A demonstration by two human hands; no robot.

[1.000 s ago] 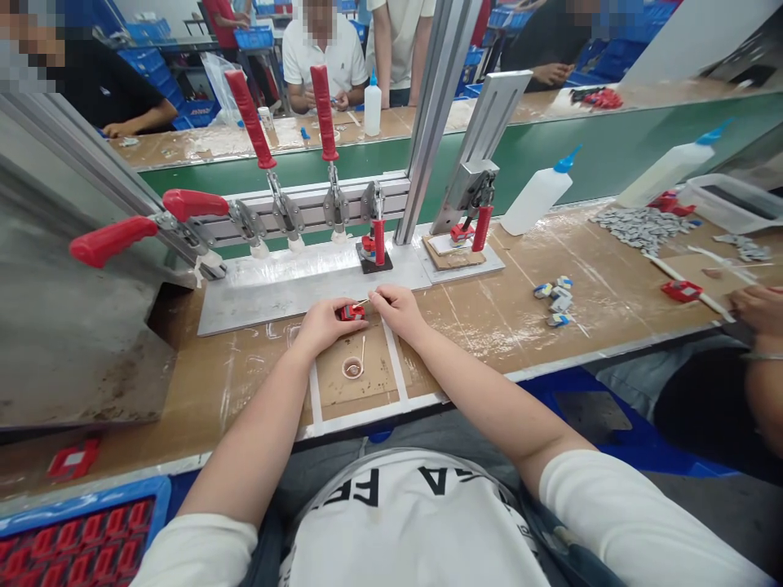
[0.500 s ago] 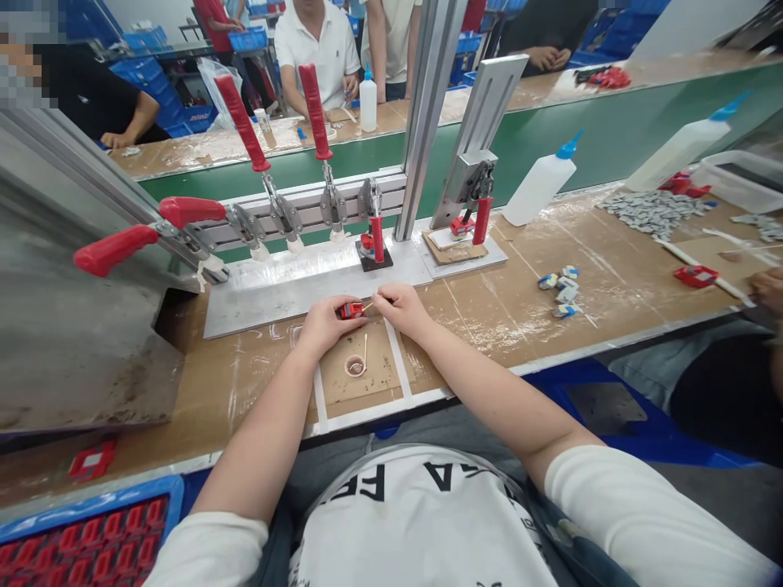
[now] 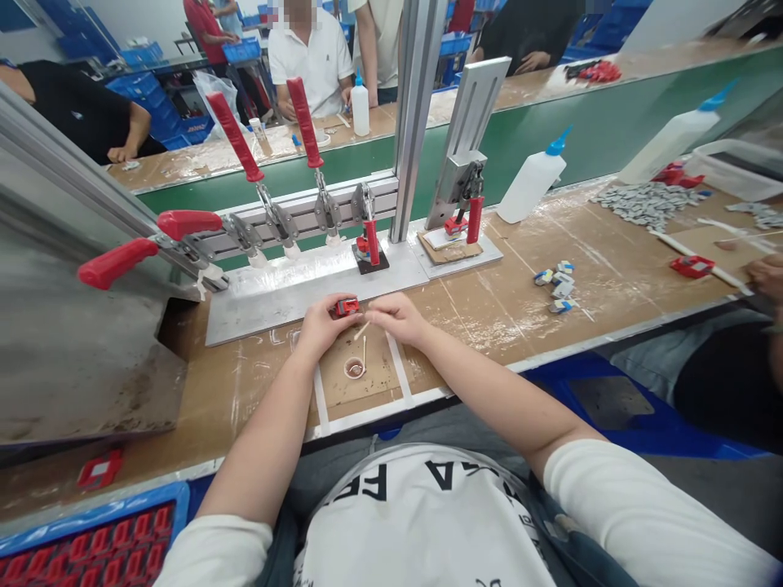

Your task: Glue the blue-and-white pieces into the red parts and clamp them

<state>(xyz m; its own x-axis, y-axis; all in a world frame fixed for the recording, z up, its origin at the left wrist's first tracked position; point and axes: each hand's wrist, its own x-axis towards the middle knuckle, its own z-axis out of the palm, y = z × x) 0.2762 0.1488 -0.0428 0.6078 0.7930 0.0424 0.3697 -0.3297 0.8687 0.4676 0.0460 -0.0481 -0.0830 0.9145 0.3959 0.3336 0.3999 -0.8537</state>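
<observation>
My left hand (image 3: 324,324) is closed around a small red plastic part (image 3: 347,306) with a grey insert, just in front of the metal base plate. My right hand (image 3: 397,316) pinches a thin wooden stick (image 3: 361,331), which slants down and to the left, apart from the red part. Below the hands, a small round cup (image 3: 354,368) with brownish contents stands on a stained cardboard sheet (image 3: 382,383). A second stick (image 3: 365,352) leans at the cup's right rim.
Toggle clamps with red handles (image 3: 304,122) stand behind the metal plate (image 3: 275,306). On the right are small grey blocks (image 3: 559,289), a white bottle (image 3: 531,187) and a pile of grey pieces (image 3: 648,204). A blue tray (image 3: 183,509) of red parts sits lower left. Other people work across the bench.
The stick in my right hand has swung away from the red part and now points down toward the cup. My left hand still holds the red part. The whole view has shifted slightly.
</observation>
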